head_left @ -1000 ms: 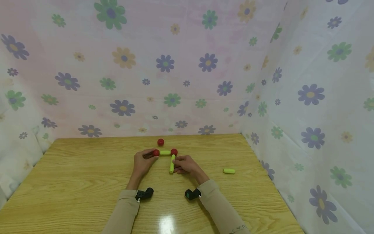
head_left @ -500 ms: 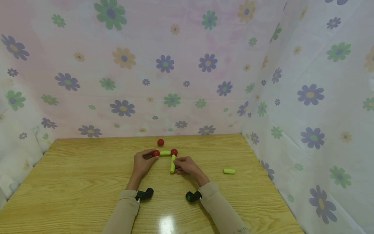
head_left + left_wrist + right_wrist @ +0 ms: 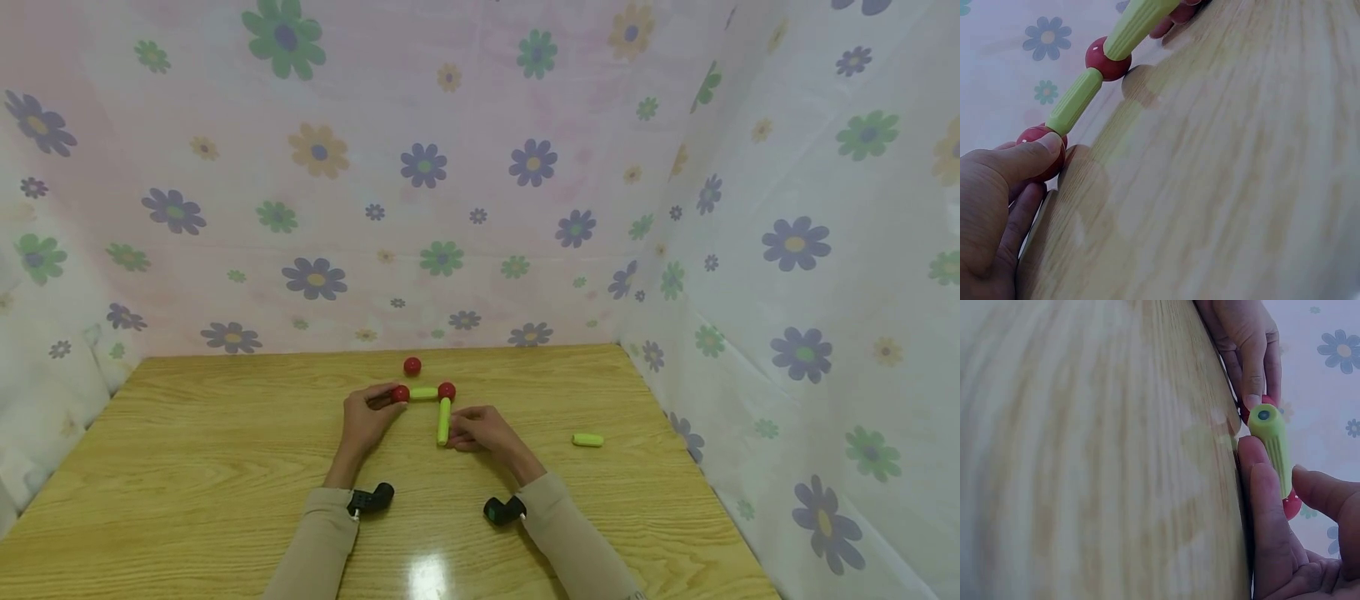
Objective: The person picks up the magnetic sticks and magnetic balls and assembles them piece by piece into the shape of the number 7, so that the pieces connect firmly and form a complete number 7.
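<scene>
My left hand [image 3: 366,418] pinches a red ball [image 3: 1040,149] between thumb and fingers. A short yellow-green rod [image 3: 423,392] joins that ball to a second red ball [image 3: 447,391]. From the second ball another yellow-green rod [image 3: 444,422] extends toward me; its near end shows a dark round centre in the right wrist view. Beside this rod is my right hand [image 3: 483,432], fingers along one side and thumb just off the other. In the right wrist view the right fingertips [image 3: 1265,478] lie against or very near the rod; contact is hard to tell.
A loose red ball [image 3: 412,366] lies behind the joined pieces. Off to the right, a separate yellow-green rod [image 3: 587,440] lies on the wooden table [image 3: 225,467]. Flowered cloth [image 3: 480,167] hangs along the table's back and sides.
The right thumb has come off the near rod, and the right hand has shifted slightly right and toward me. My left hand keeps its hold on the ball.
</scene>
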`<action>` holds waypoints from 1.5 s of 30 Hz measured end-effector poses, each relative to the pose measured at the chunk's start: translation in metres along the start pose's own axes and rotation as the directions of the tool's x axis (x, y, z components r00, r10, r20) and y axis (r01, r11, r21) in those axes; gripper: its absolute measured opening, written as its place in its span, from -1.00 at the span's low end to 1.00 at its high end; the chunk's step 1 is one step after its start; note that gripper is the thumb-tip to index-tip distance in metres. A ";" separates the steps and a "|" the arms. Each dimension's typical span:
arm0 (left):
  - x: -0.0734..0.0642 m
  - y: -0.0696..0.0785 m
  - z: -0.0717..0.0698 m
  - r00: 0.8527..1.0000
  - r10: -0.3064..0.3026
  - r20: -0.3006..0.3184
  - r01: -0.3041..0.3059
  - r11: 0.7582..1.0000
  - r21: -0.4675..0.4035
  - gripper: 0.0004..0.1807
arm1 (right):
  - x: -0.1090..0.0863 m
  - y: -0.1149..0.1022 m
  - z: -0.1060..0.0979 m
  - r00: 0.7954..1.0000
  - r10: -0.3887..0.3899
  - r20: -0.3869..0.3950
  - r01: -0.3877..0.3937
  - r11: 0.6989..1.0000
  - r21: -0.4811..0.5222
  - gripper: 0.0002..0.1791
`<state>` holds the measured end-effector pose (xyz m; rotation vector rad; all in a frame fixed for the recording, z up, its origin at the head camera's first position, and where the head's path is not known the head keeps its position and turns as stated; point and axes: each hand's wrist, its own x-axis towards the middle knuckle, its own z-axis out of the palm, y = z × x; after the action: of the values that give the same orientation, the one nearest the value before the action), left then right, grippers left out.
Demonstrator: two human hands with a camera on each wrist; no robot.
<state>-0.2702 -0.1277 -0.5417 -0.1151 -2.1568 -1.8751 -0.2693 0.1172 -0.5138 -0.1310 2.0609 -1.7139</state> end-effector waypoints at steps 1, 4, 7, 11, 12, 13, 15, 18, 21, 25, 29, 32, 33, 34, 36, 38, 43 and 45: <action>0.000 0.000 0.000 1.000 0.007 0.000 -0.007 1.000 0.003 -0.59 | 0.000 0.001 0.000 1.000 0.000 0.004 0.000 1.000 0.006 -0.55; 0.000 -0.001 -0.001 1.000 0.028 0.001 -0.028 1.000 0.005 -0.60 | -0.003 0.002 -0.002 1.000 0.005 0.015 -0.005 1.000 0.028 -0.54; 0.000 -0.002 -0.002 0.999 0.045 0.003 -0.045 0.999 0.012 -0.59 | -0.005 0.003 -0.003 1.000 0.010 0.027 -0.012 0.999 0.046 -0.52; 0.000 -0.003 -0.002 0.999 0.034 0.008 -0.034 0.999 0.009 -0.60 | -0.009 0.004 -0.006 0.999 0.006 0.043 -0.008 0.999 0.037 -0.52; 0.000 -0.003 -0.003 1.000 0.027 0.009 -0.028 1.000 0.006 -0.60 | -0.010 0.005 -0.007 0.999 0.004 0.049 -0.006 1.000 0.030 -0.52; 0.000 -0.002 -0.003 1.000 0.026 0.011 -0.026 1.000 0.006 -0.59 | -0.012 0.005 -0.009 0.999 0.003 0.054 -0.005 1.000 0.024 -0.52; 0.001 -0.002 -0.003 1.000 0.026 0.014 -0.026 1.000 0.009 -0.59 | -0.015 0.006 -0.012 0.998 0.003 0.067 -0.004 1.000 0.015 -0.52; 0.001 -0.002 -0.003 1.000 0.025 0.012 -0.025 1.000 0.007 -0.58 | -0.021 0.006 -0.018 0.996 -0.003 0.092 0.003 1.000 -0.001 -0.51; 0.000 -0.001 -0.003 1.000 0.025 0.008 -0.025 1.000 0.004 -0.58 | -0.027 0.005 -0.025 0.993 -0.010 0.118 0.013 1.000 -0.026 -0.51; 0.000 0.000 -0.002 0.999 0.036 0.001 -0.036 0.999 0.009 -0.59 | -0.034 0.006 -0.034 0.988 -0.024 0.151 0.034 0.997 -0.062 -0.49; 0.000 0.000 -0.002 0.999 0.036 -0.001 -0.036 0.999 0.006 -0.60 | -0.038 0.008 -0.045 0.983 -0.037 0.182 0.054 0.994 -0.093 -0.50; 0.001 0.000 -0.002 1.000 0.029 0.000 -0.029 1.000 0.006 -0.61 | -0.042 0.008 -0.054 0.977 -0.051 0.207 0.078 0.989 -0.127 -0.51; 0.001 0.000 -0.002 1.000 0.031 0.001 -0.031 1.000 0.005 -0.60 | -0.043 0.008 -0.057 0.974 -0.058 0.219 0.090 0.986 -0.140 -0.51; 0.001 0.002 -0.002 0.999 0.040 0.004 -0.040 0.999 0.014 -0.61 | -0.044 0.008 -0.060 0.972 -0.064 0.227 0.100 0.983 -0.153 -0.52; -0.001 0.010 -0.003 0.999 0.046 0.012 -0.046 0.999 0.008 -0.60 | -0.047 0.007 -0.066 0.967 -0.077 0.243 0.123 0.976 -0.179 -0.52; -0.004 0.021 -0.004 0.998 0.052 0.025 -0.052 0.999 0.004 -0.59 | -0.049 0.007 -0.072 0.965 -0.082 0.250 0.134 0.972 -0.195 -0.52; -0.008 0.032 -0.004 0.998 0.049 0.045 -0.049 0.999 -0.006 -0.58 | -0.055 0.008 -0.084 0.966 -0.110 0.236 0.167 0.956 -0.241 -0.54; -0.006 0.024 -0.003 0.998 0.041 0.037 -0.041 0.999 -0.009 -0.58 | -0.058 0.007 -0.090 0.962 -0.142 0.232 0.202 0.945 -0.259 -0.54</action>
<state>-0.2578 -0.1261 -0.5198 -0.1955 -2.1541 -1.8739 -0.2524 0.2213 -0.4933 -0.5747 2.1697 -1.4198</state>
